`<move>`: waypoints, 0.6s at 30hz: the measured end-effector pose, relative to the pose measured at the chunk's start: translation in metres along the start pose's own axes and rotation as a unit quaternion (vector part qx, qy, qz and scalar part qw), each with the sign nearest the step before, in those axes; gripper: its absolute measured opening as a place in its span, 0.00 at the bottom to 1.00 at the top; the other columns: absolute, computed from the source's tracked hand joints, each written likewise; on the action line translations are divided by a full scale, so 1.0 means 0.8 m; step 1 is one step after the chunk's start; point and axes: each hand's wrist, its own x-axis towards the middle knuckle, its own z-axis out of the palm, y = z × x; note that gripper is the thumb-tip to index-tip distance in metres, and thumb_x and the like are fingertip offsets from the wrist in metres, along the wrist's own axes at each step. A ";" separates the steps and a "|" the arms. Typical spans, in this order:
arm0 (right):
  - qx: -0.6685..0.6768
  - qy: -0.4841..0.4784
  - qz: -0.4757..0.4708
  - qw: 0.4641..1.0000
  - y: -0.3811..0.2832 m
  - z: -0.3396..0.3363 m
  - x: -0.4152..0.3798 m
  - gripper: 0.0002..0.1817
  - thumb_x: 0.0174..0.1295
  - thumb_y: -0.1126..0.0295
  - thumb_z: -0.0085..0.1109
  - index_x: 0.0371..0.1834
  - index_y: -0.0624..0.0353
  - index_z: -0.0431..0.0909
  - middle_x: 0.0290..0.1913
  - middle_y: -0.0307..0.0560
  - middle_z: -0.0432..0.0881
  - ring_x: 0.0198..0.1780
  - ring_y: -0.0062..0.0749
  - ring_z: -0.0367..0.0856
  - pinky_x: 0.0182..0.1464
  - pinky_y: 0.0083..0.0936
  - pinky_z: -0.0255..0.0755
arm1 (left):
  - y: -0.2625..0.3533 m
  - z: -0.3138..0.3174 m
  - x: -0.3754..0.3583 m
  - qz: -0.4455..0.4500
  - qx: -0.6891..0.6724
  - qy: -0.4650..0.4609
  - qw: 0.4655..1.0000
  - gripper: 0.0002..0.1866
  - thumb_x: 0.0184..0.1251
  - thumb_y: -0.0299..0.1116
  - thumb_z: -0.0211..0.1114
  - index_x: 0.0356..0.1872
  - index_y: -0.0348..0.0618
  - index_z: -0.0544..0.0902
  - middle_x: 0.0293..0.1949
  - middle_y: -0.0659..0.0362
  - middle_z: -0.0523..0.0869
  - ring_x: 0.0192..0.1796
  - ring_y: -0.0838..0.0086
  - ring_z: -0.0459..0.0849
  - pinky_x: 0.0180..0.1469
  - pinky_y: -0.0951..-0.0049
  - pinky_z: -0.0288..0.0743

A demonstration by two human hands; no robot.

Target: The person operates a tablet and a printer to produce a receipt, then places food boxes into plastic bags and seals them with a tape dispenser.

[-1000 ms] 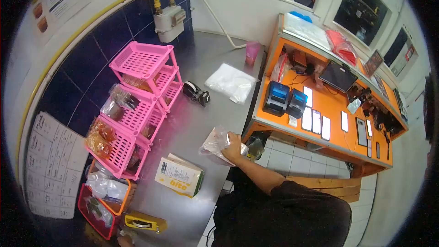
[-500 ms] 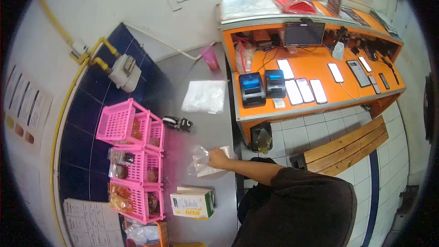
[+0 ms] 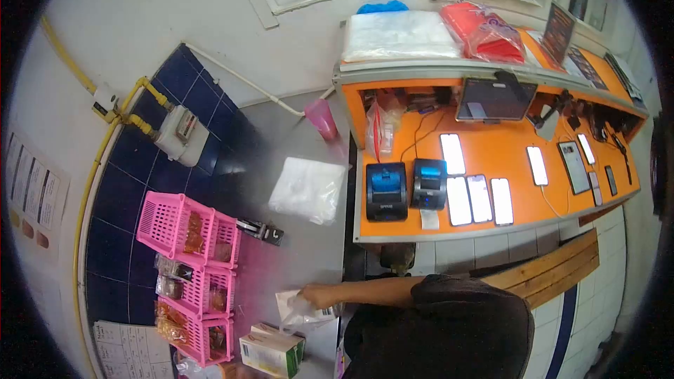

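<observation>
- Right there at the near end of the metal table [image 3: 309, 256], a white packet [image 3: 291, 305] in clear plastic [image 3: 287, 327]; whether it rests on the top or hangs just above, I can't tell.
- The right hand [image 3: 319, 296] has it! Fingers bent over the packet's upper side, gripping plastic and packet together, the arm reaching in from a dark sleeve [image 3: 449, 295].
- Left hand out of view, so its grip I can't call.
- Just beside the packet, nearer the person, a white box [image 3: 263, 358] with a green end.
- Over to the left, pink baskets [image 3: 165, 217] in tiers, bagged food [image 3: 174, 326] showing in them, orange and brown.
- Close by the baskets, a black tape dispenser [image 3: 263, 231].
- Further up the table, a flat stack of plastic bags [image 3: 309, 189], and beyond it a pink cup [image 3: 321, 119], near the far end.
- Across to the right, the orange desk [image 3: 519, 200]: two black-and-blue printers [image 3: 386, 193] side by side, phones [image 3: 480, 198] lying with bright screens, a dark monitor [image 3: 484, 105] behind them.
- On the shelf above, red bags [image 3: 481, 31] beside a white pile of plastic [image 3: 400, 35].
- Below the desk, a wooden bench [image 3: 547, 270] on the tiled floor [image 3: 509, 242].
- Far left, a gas meter [image 3: 184, 135] on the wall.
</observation>
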 end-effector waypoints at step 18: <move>-0.357 -0.051 -0.308 0.880 -0.036 -0.061 0.021 0.09 0.59 0.62 0.54 0.40 0.46 0.81 0.40 0.41 0.83 0.48 0.33 0.81 0.66 0.44 0.61 | -0.124 0.143 0.031 -0.198 -0.161 -0.021 0.967 0.08 0.68 0.34 0.61 0.41 0.41 0.81 0.34 0.58 0.85 0.34 0.74 0.83 0.33 0.77 0.80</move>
